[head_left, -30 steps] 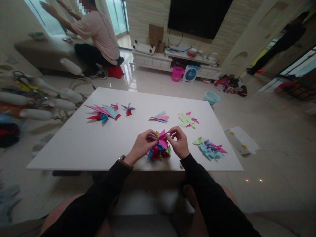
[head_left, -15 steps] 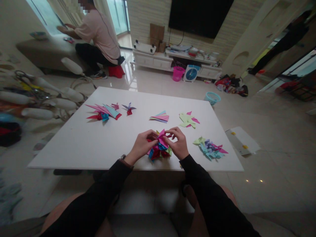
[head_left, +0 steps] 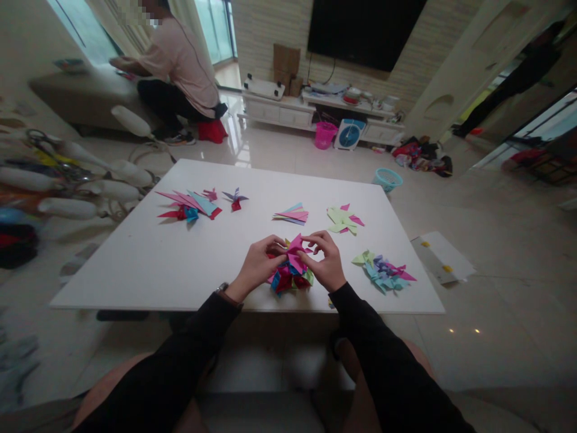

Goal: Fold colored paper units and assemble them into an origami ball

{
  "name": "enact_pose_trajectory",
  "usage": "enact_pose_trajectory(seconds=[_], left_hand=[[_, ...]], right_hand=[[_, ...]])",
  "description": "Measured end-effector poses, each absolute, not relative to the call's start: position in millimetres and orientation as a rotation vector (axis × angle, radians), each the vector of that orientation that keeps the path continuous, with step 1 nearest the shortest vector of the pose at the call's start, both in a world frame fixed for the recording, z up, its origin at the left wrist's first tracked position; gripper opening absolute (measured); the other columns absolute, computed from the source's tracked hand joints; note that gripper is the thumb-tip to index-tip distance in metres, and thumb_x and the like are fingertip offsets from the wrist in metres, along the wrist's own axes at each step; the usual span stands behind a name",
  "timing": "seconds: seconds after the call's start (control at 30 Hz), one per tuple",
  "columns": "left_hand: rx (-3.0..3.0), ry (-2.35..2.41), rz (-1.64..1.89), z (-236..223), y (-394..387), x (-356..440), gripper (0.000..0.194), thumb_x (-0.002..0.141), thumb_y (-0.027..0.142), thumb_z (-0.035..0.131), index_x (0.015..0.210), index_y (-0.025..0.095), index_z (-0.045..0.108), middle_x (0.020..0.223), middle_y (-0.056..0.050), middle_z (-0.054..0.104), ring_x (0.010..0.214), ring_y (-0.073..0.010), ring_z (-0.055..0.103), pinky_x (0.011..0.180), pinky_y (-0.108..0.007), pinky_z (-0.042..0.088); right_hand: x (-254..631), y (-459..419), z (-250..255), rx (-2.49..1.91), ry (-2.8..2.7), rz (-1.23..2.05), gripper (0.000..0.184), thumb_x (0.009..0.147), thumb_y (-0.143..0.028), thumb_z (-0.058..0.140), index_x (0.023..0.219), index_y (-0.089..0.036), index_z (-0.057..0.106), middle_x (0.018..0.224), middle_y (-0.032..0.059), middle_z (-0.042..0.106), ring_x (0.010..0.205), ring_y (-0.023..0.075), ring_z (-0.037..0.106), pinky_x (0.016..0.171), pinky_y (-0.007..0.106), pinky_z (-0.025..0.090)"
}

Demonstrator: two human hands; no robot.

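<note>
A pink folded-paper crane (head_left: pixel 295 255) is pinched between my two hands near the table's front edge. My left hand (head_left: pixel 265 255) grips its left side with thumb and fingers, and my right hand (head_left: pixel 323 258) holds the right side the same way. Right below it lies a pile of folded paper pieces (head_left: pixel 286 281) in red, blue, green and yellow, partly hidden by my hands. To the right is a heap of teal, purple, pink and pale green folded papers (head_left: pixel 386 273). Beyond my right hand rest pale green and pink folded papers (head_left: pixel 343 219).
The white table (head_left: pixel 157 258) carries a fan of paper strips (head_left: pixel 292 214), a purple and red crane (head_left: pixel 235 199) and a pink, red and blue paper heap (head_left: pixel 192 206). A teal basket (head_left: pixel 387 179) stands past the far right corner. A person (head_left: pixel 180 66) sits at the back left.
My hands stay almost in place, with the pink crane shifted very slightly between the fingers. The seated person's arms have moved a little.
</note>
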State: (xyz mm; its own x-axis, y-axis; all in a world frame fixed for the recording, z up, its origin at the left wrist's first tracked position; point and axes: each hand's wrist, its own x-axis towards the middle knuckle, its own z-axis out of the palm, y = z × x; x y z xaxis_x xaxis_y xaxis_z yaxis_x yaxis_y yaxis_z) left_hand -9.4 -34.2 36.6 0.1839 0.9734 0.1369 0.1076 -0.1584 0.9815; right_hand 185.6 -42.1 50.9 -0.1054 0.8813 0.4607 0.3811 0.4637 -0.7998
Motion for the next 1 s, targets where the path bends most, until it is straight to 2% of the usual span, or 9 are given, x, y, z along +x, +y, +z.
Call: enact_pose_trajectory(seconds=[0.1, 0.27, 0.33, 0.5, 0.8, 1.0], left_hand=[[1.409, 1.086, 1.125, 35.9, -33.5, -9.4, 0.021, 0.071, 0.019, 0.074, 0.091, 0.017, 0.066, 0.080, -0.004, 0.076, 0.075, -0.0190, 0.073, 0.071, -0.029, 0.058], [1.269, 1.025, 1.134, 31.5, -31.0, -10.6, 0.026, 0.070, 0.020, 0.077, 0.092, 0.017, 0.064, 0.078, -0.004, 0.076, 0.071, -0.0188, 0.073, 0.068, -0.029, 0.058], [1.238, 1.010, 1.135, 29.9, -29.9, -11.4, 0.028, 0.070, 0.021, 0.079, 0.093, 0.017, 0.064, 0.078, -0.003, 0.076, 0.069, -0.0187, 0.073, 0.068, -0.030, 0.059], [1.205, 0.988, 1.128, 29.4, -28.9, -12.4, 0.032, 0.069, 0.023, 0.082, 0.095, 0.017, 0.063, 0.077, -0.003, 0.076, 0.067, -0.0177, 0.072, 0.066, -0.028, 0.058], [1.183, 0.964, 1.124, 32.6, -29.9, -11.4, 0.038, 0.066, 0.026, 0.087, 0.094, 0.016, 0.063, 0.076, -0.003, 0.076, 0.066, -0.0168, 0.071, 0.065, -0.027, 0.057], [1.177, 0.975, 1.122, 29.9, -29.4, -12.7, 0.041, 0.068, 0.029, 0.088, 0.096, 0.016, 0.062, 0.075, -0.004, 0.076, 0.065, -0.0178, 0.071, 0.064, -0.028, 0.057]], right_hand=[[187.0, -42.0, 50.7, -1.091, -1.608, 0.646, 0.030, 0.085, -0.028, 0.074, 0.114, -0.026, 0.067, 0.104, 0.0045, 0.061, 0.085, 0.0179, 0.060, 0.067, 0.031, 0.047], [189.5, -41.4, 51.0, -1.109, -1.491, 0.732, 0.013, 0.092, -0.032, 0.062, 0.102, -0.023, 0.064, 0.100, 0.0047, 0.063, 0.087, 0.0189, 0.059, 0.070, 0.031, 0.047], [190.6, -41.2, 51.3, -1.084, -1.519, 0.745, 0.014, 0.094, -0.034, 0.061, 0.101, -0.023, 0.066, 0.100, 0.0047, 0.062, 0.089, 0.0192, 0.059, 0.071, 0.032, 0.047], [190.1, -41.3, 49.3, -1.044, -1.634, 0.775, 0.023, 0.088, -0.034, 0.072, 0.109, -0.026, 0.070, 0.106, 0.0043, 0.058, 0.089, 0.0179, 0.060, 0.069, 0.030, 0.047], [187.9, -39.5, 47.8, -1.072, -1.717, 0.782, 0.029, 0.083, -0.035, 0.078, 0.109, -0.025, 0.072, 0.105, 0.0045, 0.055, 0.092, 0.0178, 0.059, 0.069, 0.029, 0.048], [187.7, -39.4, 46.6, -1.080, -1.762, 0.779, 0.024, 0.080, -0.034, 0.081, 0.099, -0.022, 0.071, 0.104, 0.0054, 0.057, 0.091, 0.0181, 0.058, 0.067, 0.029, 0.049]])
